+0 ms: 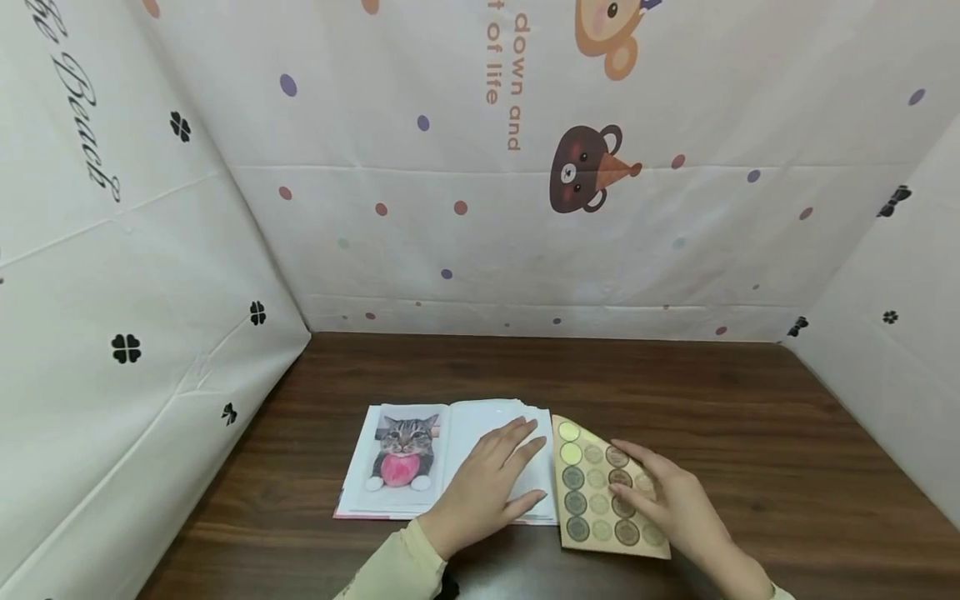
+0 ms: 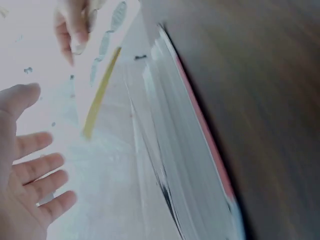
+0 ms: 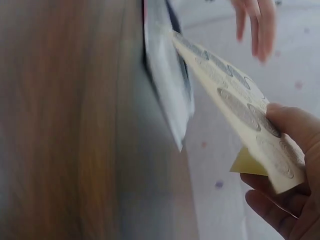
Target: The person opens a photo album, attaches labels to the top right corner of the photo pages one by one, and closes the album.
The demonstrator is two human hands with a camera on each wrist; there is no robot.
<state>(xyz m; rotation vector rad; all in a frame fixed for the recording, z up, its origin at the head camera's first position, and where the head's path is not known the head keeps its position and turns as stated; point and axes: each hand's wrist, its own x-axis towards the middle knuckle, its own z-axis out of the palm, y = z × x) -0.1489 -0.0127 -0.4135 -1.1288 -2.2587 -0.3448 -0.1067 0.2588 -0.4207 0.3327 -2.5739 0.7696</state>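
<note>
An open book (image 1: 498, 410) lies on the table, a picture of a cat with a pink ball (image 1: 400, 469) on its left page. Over the blank right page is my left hand (image 1: 487, 479), fingers spread and holding nothing. My right hand (image 1: 681, 502) pinches a sheet of round stickers (image 1: 587, 479) by its right side, thumb on the printed face and fingers behind. Two circles at the sheet's far left corner are plain yellow; the others bear printed patterns. In the right wrist view the sheet (image 3: 210, 72) is raised and tilted, a yellow flap (image 3: 247, 163) showing beneath.
The brown wooden table (image 1: 750, 433) stretches out behind and to both sides of the book. White printed cloth (image 1: 360, 242) hangs as walls at the back, left and right. Something small and black (image 1: 447, 586) shows below the left sleeve.
</note>
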